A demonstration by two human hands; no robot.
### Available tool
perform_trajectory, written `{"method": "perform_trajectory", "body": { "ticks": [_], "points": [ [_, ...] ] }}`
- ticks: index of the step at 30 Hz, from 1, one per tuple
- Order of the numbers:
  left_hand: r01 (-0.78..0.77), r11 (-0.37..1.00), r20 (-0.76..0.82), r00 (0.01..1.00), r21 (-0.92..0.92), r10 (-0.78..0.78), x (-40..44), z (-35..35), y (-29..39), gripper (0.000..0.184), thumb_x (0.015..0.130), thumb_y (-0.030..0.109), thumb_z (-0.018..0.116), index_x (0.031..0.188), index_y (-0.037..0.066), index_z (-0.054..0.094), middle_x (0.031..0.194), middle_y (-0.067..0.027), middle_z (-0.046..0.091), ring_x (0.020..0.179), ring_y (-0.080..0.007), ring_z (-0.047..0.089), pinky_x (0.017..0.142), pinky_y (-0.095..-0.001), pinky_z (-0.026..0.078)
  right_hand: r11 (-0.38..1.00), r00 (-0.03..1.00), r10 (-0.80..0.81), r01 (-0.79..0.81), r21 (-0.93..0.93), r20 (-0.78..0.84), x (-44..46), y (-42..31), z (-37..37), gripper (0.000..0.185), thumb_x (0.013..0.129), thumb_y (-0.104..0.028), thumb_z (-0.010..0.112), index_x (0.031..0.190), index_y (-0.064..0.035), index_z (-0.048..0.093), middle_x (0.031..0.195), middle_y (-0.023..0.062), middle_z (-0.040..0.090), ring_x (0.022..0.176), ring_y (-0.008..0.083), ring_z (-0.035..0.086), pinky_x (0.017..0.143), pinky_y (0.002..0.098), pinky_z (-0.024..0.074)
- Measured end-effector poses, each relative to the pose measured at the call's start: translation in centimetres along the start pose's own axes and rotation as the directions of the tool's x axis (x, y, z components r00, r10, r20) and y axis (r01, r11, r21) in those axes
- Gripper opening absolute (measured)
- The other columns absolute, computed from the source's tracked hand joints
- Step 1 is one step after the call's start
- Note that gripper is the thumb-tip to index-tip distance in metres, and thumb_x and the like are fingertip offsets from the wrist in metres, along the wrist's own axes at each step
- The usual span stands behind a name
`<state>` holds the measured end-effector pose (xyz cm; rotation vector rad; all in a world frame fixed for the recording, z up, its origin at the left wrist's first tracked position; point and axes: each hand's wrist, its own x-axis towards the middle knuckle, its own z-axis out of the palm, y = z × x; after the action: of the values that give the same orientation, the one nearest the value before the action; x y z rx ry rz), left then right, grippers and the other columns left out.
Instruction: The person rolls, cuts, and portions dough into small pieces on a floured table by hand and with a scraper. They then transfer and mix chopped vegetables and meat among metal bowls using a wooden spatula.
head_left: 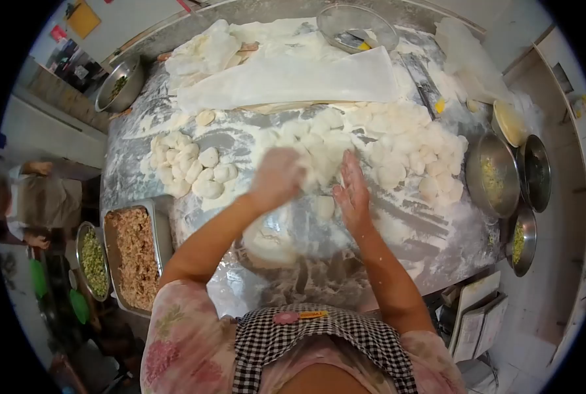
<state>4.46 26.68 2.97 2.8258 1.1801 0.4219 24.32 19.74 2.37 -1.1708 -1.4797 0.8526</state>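
Observation:
On the floured metal table, my left hand (278,178) is blurred by motion at the left edge of a pile of flat dough rounds (316,141); whether it holds anything is hidden. My right hand (354,190) is at the right edge of this pile, fingers stretched forward and thumb apart, with nothing in it. Between my hands, a single dough round (324,207) lies nearer to me. A cluster of small dough pieces (184,164) sits left of my left hand. Many thin rounds (414,148) are heaped right of my right hand. Loose flour (267,243) lies below my left hand.
A white cloth (293,77) covers something at the back. A tray of ground filling (133,256) and a bowl of chopped greens (92,261) stand at left. Metal bowls (493,176) line the right edge. Another person (43,197) is at far left.

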Motion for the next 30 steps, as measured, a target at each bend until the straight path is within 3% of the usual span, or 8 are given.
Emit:
{"method": "perform_trajectory", "body": {
  "ticks": [2, 8, 13, 18, 19, 21, 24, 30],
  "points": [
    [0.061, 0.995, -0.249, 0.965, -0.083, -0.080, -3.6, -1.2, -3.7, 0.032, 0.071, 0.012, 0.059, 0.101, 0.002, 0.055, 0.097, -0.0159, 0.056, 0.098, -0.0346, 0.049, 0.084, -0.0453, 0.039, 0.990, 0.982, -0.087, 0.104, -0.097, 0.168, 0.1, -1.3, -0.4, 0.061, 0.085, -0.022, 0.054, 0.137, 0.0017, 0.032, 0.142, 0.0206, 0.031, 0.134, 0.0322, 0.026, 0.108, 0.0406, 0.0223],
    [0.406, 0.810, -0.016, 0.890, -0.423, -0.455, -14.2, -1.2, 0.4, 0.054, 0.079, 0.022, 0.059, 0.125, -0.002, 0.043, 0.125, -0.0259, 0.044, 0.115, -0.0396, 0.042, 0.100, -0.0452, 0.032, 0.837, 0.769, -0.098, 0.408, -0.366, 0.632, -8.5, -0.3, -1.8, 0.062, 0.084, -0.031, 0.056, 0.135, -0.0006, 0.037, 0.142, 0.0232, 0.030, 0.134, 0.0371, 0.023, 0.109, 0.0470, 0.0199],
    [0.354, 0.854, -0.001, 0.923, -0.382, -0.384, -14.9, 3.2, 4.7, 0.064, 0.085, 0.033, 0.053, 0.129, -0.009, 0.035, 0.132, -0.0297, 0.037, 0.123, -0.0411, 0.035, 0.106, -0.0454, 0.024, 0.762, 0.981, 0.185, -0.177, -0.624, -0.052, -15.9, 2.7, -11.0, 0.059, 0.088, -0.029, 0.051, 0.135, 0.0035, 0.034, 0.141, 0.0245, 0.030, 0.133, 0.0386, 0.025, 0.110, 0.0432, 0.0175],
    [0.247, 0.732, -0.017, 0.943, -0.635, -0.333, -7.8, 4.3, 11.0, 0.060, 0.087, 0.032, 0.051, 0.129, -0.009, 0.035, 0.132, -0.0281, 0.037, 0.124, -0.0414, 0.035, 0.105, -0.0455, 0.026, 0.323, 0.749, 0.422, -0.650, -0.687, -0.510, -17.6, 3.0, -13.5, 0.053, 0.087, -0.018, 0.046, 0.133, 0.0055, 0.034, 0.139, 0.0261, 0.032, 0.132, 0.0383, 0.026, 0.109, 0.0394, 0.0186],
    [0.215, 0.715, -0.020, 0.952, -0.666, -0.305, -7.2, 3.7, 11.2, 0.058, 0.087, 0.030, 0.051, 0.129, -0.008, 0.037, 0.131, -0.0271, 0.039, 0.123, -0.0406, 0.036, 0.105, -0.0450, 0.027, 0.502, 0.701, 0.514, -0.713, -0.488, -0.495, -16.8, 3.0, -12.3, 0.055, 0.089, -0.018, 0.045, 0.135, 0.0058, 0.029, 0.139, 0.0263, 0.033, 0.129, 0.0372, 0.031, 0.107, 0.0389, 0.0235],
    [0.160, 0.674, -0.020, 0.968, -0.721, -0.251, -6.6, 2.6, 12.1, 0.054, 0.087, 0.027, 0.052, 0.128, -0.005, 0.040, 0.130, -0.0250, 0.042, 0.123, -0.0389, 0.037, 0.103, -0.0440, 0.030, 0.748, 0.802, 0.461, -0.582, -0.320, -0.380, -15.8, 3.9, -8.4, 0.055, 0.084, -0.016, 0.049, 0.132, 0.0067, 0.031, 0.134, 0.0255, 0.038, 0.126, 0.0377, 0.035, 0.104, 0.0394, 0.0274],
    [0.082, 0.799, -0.043, 0.990, -0.596, -0.134, -9.4, 2.0, 11.2, 0.045, 0.086, 0.022, 0.054, 0.123, -0.002, 0.047, 0.123, -0.0214, 0.049, 0.117, -0.0363, 0.044, 0.100, -0.0422, 0.034, 0.781, 1.000, 0.005, -0.022, -0.624, -0.030, -15.0, 0.9, -4.2, 0.060, 0.083, -0.017, 0.053, 0.136, 0.0009, 0.033, 0.128, 0.0235, 0.044, 0.113, 0.0365, 0.047, 0.097, 0.0399, 0.0362],
    [0.229, 0.748, 0.078, 0.970, -0.623, -0.232, -18.6, -0.2, 11.4, 0.031, 0.081, 0.014, 0.056, 0.110, 0.001, 0.058, 0.109, -0.0164, 0.058, 0.106, -0.0335, 0.051, 0.095, -0.0420, 0.037, 0.794, 0.821, 0.069, 0.299, -0.529, 0.567, -10.8, -1.0, -2.0, 0.041, 0.081, -0.020, 0.059, 0.115, 0.0020, 0.054, 0.120, 0.0223, 0.050, 0.109, 0.0396, 0.047, 0.092, 0.0454, 0.0385]
  ]
}}
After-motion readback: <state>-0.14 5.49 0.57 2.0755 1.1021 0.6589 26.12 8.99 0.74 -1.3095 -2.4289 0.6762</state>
